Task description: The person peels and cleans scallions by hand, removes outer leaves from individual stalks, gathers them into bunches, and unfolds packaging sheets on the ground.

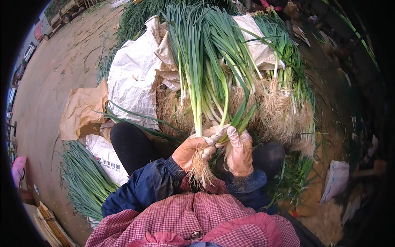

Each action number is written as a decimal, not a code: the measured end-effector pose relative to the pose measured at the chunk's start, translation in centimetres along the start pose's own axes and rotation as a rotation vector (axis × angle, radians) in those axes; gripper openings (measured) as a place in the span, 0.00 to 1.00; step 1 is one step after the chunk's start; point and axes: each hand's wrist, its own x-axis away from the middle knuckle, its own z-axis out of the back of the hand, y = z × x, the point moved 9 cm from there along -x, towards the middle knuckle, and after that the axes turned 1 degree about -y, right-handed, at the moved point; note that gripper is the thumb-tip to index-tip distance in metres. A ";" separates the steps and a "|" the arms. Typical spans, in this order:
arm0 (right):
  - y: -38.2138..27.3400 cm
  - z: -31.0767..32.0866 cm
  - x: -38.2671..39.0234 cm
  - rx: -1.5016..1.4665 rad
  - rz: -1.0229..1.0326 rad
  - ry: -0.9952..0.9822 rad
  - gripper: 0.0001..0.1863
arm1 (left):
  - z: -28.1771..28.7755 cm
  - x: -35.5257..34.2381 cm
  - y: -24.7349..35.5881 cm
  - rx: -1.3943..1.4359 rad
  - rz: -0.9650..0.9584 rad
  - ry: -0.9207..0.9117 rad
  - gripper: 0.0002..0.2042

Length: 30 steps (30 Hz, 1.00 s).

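Note:
My left hand (190,151), in a whitish and orange-stained glove, is closed around the white stems of some long green onions (198,109). Their brown roots (201,169) hang below it, and their leaves stretch away from me over the pile. Close beside it on the right, my gloved right hand (239,153) is closed, pinching a green onion leaf (246,118) against the stems. The leaf bends up and to the right; whether it is still joined to the stem I cannot tell. Just beyond both hands lie more green onions (283,78) with bushy roots (275,107).
White sacking (133,78) and brown paper (85,108) lie left of the pile. Another bundle of green onions (84,177) rests at my lower left. Leaf scraps (294,179) cover the ground at right, near a whitish bag (335,181). Another person (271,5) is at the far top.

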 end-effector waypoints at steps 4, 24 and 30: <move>-0.6 2.4 2.1 -0.052 -0.136 -0.027 0.13 | -1.3 -0.2 0.3 -0.115 -0.043 -0.198 0.29; 7.9 -3.7 -7.9 0.339 -0.258 -0.154 0.13 | 5.3 3.0 7.3 -0.475 -0.476 0.316 0.05; 3.3 0.7 -4.4 -0.093 -0.023 0.121 0.13 | 5.1 5.4 8.4 -0.227 -0.499 0.309 0.07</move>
